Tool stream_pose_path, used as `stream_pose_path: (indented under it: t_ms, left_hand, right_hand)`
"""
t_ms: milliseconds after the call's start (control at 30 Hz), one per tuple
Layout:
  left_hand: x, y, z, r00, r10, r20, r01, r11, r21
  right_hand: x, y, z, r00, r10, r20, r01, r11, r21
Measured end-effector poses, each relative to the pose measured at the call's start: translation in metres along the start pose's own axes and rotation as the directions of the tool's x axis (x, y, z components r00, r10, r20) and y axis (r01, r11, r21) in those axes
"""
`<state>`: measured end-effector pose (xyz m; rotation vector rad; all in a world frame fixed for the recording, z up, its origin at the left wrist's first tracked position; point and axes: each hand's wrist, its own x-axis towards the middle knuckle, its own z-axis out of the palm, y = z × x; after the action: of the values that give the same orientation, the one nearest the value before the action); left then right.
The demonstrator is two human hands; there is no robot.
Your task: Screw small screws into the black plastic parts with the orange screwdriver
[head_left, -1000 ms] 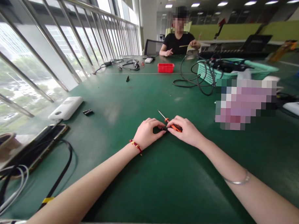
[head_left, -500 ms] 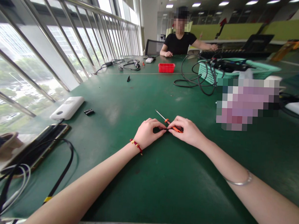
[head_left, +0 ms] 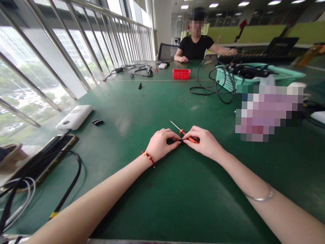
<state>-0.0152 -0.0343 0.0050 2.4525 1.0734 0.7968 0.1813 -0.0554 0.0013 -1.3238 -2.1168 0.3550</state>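
Above the green tabletop, my left hand (head_left: 161,145) and my right hand (head_left: 203,141) meet fingertip to fingertip. Both are closed in a pinch on one small black piece (head_left: 181,140), mostly hidden by the fingers, so its kind cannot be made out. A screwdriver (head_left: 194,139) with an orange and black handle shows through the gap between my right thumb and index finger. Its thin metal shaft points away to the upper left. Whether the right hand grips the screwdriver or it just lies on the table behind the fingers, I cannot tell.
To the left are a black clip-like part (head_left: 97,122), a white device (head_left: 75,117), a phone (head_left: 44,160) and cables. Farther off stand a red tray (head_left: 181,74) and a teal basket (head_left: 225,79) with cables. A person (head_left: 195,48) sits at the far end.
Both hands stay almost where they were, still pinching the small black piece. The view has shifted very slightly; the screwdriver keeps its place beside the fingers.
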Motion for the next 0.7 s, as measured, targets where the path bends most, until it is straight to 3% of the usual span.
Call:
stream_pose_path:
  t_ms: [433,567,700]
  left_hand:
    - [0.0,0.001,0.001,1.0,-0.025,0.011,0.024,0.999,0.028]
    - [0.0,0.003,0.001,0.999,-0.033,0.002,0.033,0.999,0.03]
    - [-0.001,0.003,0.0,1.0,-0.025,0.009,0.025,0.999,0.031]
  right_hand:
    - [0.0,0.002,-0.004,1.0,0.007,0.014,-0.007,1.0,0.016]
    - [0.0,-0.003,-0.014,0.989,-0.002,-0.147,0.013,0.997,0.076]
    - [-0.001,-0.013,-0.032,0.919,0.055,-0.389,0.012,0.986,0.168]
